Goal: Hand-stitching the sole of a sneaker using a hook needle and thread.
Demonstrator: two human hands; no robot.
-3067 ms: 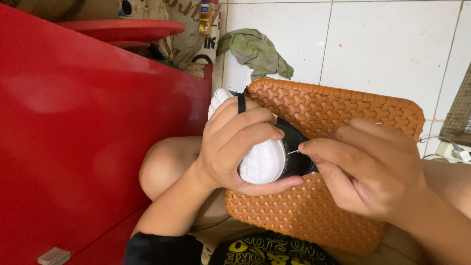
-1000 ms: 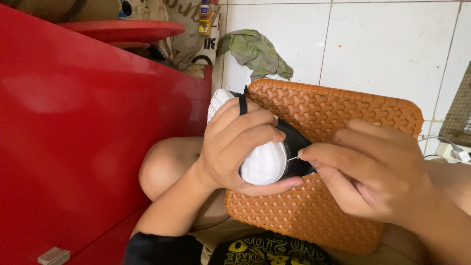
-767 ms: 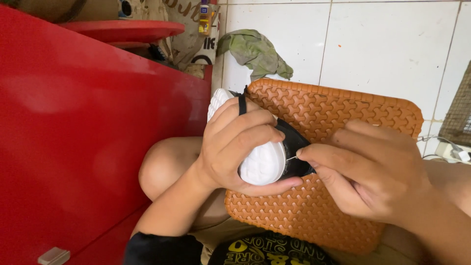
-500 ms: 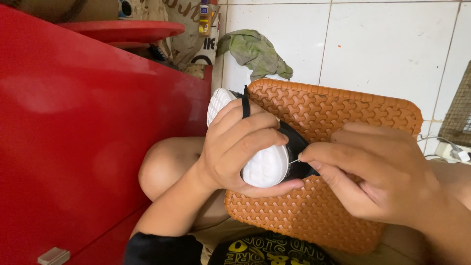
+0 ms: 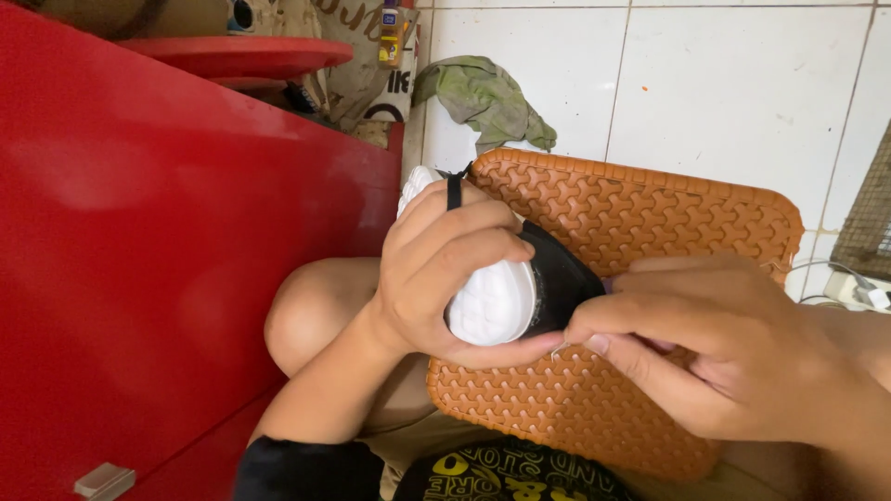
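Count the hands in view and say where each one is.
2. The left hand wraps around a white and black shoe over the orange woven mat. The right hand pinches at the shoe's black part, lower right. No other hands show.

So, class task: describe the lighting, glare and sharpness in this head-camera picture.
Head view: soft, even light; broad pale sheen on the red panel; white shoe sole bright yet textured; left hand and right hand sharp; green cloth slightly softer; faint shadows only.
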